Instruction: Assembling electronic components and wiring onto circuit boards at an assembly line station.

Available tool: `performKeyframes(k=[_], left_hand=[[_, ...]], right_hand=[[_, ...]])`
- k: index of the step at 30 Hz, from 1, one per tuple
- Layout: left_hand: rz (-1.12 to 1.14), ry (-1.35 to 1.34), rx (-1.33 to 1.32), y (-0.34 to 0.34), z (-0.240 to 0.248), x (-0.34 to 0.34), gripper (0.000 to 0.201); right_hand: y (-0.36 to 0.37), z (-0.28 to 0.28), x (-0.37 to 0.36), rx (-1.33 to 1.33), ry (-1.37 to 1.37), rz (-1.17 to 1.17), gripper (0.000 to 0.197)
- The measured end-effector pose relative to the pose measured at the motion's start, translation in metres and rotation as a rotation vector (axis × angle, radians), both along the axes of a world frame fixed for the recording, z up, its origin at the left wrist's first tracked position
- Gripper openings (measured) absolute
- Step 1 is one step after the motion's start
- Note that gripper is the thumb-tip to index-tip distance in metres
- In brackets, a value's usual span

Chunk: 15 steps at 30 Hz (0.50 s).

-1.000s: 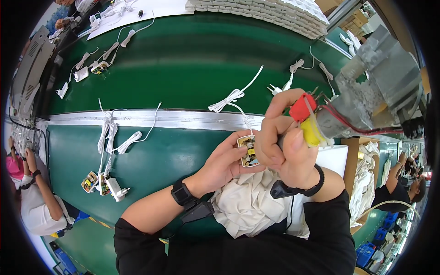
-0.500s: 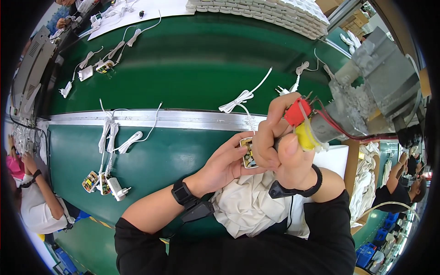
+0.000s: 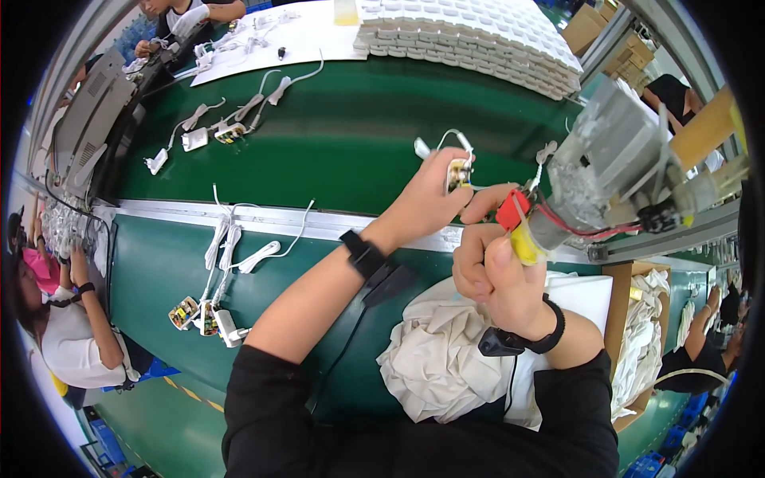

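There was the left hand (image 3: 426, 199), stretched across the silver metal rail (image 3: 335, 221) toward the smooth green belt (image 3: 335, 155), its fingers drawn in close, just wide enough for the small white-cased circuit board (image 3: 458, 175) with yellow and dark parts pinched at their tips. Was that board on the belt or just above it? From where I stood, I couldn't tell. A thin white cable (image 3: 456, 132) looped just beyond it.

And over came the eye to the right hand (image 3: 506, 275): fingers curled tight, thumb folded, closed about the yellow-wrapped end of a grey cylindrical tool (image 3: 551, 227), the forefinger up beside its square red block (image 3: 512, 210). How the pads pressed was hidden.

Below that hand lay a crumpled heap of cream cloth (image 3: 438, 354). Well to the left, on the dark green tabletop (image 3: 159, 255), sat two open circuit boards (image 3: 185, 313) beside a closed white plug adapter (image 3: 229, 328), their bundled white cables (image 3: 217, 240) trailing to the rail.
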State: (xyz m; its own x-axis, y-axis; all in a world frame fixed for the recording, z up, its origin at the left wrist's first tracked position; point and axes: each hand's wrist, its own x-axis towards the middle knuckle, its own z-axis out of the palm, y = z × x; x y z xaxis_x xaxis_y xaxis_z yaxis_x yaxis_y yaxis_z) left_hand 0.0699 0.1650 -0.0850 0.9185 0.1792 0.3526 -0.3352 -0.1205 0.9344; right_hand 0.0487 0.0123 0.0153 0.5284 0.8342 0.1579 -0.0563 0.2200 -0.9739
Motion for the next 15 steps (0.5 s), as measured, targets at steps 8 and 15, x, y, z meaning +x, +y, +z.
performKeyframes(k=[8,15], left_hand=[[0.388,0.239,0.838,0.029,0.0,0.013,0.037],[0.963,0.152,1.469,0.192,0.004,-0.046,0.031]], right_hand=[[-0.001,-0.001,0.002,0.049,0.011,0.019,0.052],[-0.001,-0.004,0.005,0.05,-0.001,0.035,0.047]])
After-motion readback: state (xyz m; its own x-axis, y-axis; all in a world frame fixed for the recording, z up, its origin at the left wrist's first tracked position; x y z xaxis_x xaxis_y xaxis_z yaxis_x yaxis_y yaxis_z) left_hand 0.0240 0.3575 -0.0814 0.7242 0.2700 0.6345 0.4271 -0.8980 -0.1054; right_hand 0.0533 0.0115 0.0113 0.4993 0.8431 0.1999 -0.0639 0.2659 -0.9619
